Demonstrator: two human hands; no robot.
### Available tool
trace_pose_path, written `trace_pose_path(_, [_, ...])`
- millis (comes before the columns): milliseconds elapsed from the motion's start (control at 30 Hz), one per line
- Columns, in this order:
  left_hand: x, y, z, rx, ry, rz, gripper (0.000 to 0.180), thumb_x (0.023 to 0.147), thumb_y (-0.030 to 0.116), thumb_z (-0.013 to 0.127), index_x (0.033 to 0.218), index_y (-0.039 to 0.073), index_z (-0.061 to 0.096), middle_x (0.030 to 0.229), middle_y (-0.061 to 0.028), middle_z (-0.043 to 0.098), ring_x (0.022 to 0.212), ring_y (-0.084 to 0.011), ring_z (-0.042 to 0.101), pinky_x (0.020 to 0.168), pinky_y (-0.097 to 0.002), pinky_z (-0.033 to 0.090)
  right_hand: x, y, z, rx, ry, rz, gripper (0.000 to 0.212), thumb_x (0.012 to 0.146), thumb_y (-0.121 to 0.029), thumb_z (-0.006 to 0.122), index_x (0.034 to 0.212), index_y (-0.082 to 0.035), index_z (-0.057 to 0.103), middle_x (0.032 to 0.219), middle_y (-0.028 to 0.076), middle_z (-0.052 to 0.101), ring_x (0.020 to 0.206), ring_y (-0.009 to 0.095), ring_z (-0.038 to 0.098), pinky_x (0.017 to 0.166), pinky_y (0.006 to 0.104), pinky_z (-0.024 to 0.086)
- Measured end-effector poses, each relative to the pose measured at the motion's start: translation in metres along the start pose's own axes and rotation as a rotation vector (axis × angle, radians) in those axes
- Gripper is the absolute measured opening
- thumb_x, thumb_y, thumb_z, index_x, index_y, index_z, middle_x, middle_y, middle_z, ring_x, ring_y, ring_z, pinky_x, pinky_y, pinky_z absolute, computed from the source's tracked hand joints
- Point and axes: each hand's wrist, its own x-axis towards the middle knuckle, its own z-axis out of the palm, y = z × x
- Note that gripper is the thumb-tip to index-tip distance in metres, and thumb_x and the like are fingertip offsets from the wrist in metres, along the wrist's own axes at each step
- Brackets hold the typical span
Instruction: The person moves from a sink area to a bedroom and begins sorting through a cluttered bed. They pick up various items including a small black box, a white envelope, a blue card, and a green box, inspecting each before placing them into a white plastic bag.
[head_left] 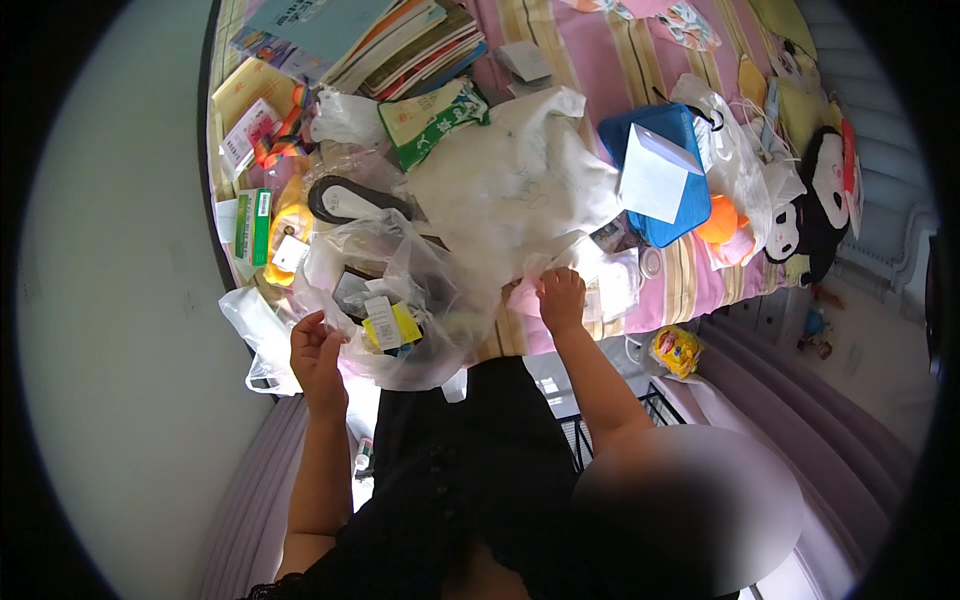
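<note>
My left hand (318, 362) is closed at the left rim of a clear plastic bag (400, 250), its thumb and fingers pinching the film. Inside the bag lie a yellow piece, a white label (382, 322) and small dark items, partly veiled by the plastic. My right hand (562, 298) is closed on a thin pink piece of plastic or tissue (525, 296); its exact kind is unclear. Just beyond that hand spreads a large white cloth-like bag (520, 180). Small clear packets (615, 285) lie to the right of my right hand.
A striped bed (700, 275) carries stacked books (400, 45), a dark-rimmed insole-shaped item (355, 200), a green box (253, 228), a blue pouch (625, 140) under white paper (657, 180), and an orange toy (722, 220). A white bag (265, 335) hangs over the near left edge.
</note>
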Motion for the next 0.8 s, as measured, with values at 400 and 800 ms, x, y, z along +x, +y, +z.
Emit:
trace_pose_path(400, [-0.004, -0.001, -0.033, -0.048, 0.031, -0.006, 0.030, 0.081, -0.005, 0.053, 0.111, -0.002, 0.050, 0.086, -0.0030, 0.053, 0.078, -0.0095, 0.052, 0.077, -0.0229, 0.043, 0.033, 0.060, -0.072, 0.088, 0.561, 0.367, 0.055, 0.073, -0.016, 0.069, 0.121, -0.002, 0.046, 0.115, 0.018, 0.050, 0.111, 0.036, 0.044, 0.095, 0.0469, 0.034])
trace_pose_path(800, [-0.030, 0.004, -0.060, -0.083, 0.051, -0.038, 0.035, 0.078, -0.006, 0.055, 0.113, 0.000, 0.051, 0.086, -0.0011, 0.050, 0.077, -0.0081, 0.049, 0.076, -0.0231, 0.044, -0.033, -0.037, -0.025, 0.443, 0.163, 0.144, 0.033, 0.080, -0.004, 0.056, 0.113, -0.002, 0.053, 0.102, 0.016, 0.057, 0.096, 0.031, 0.055, 0.084, 0.0399, 0.045])
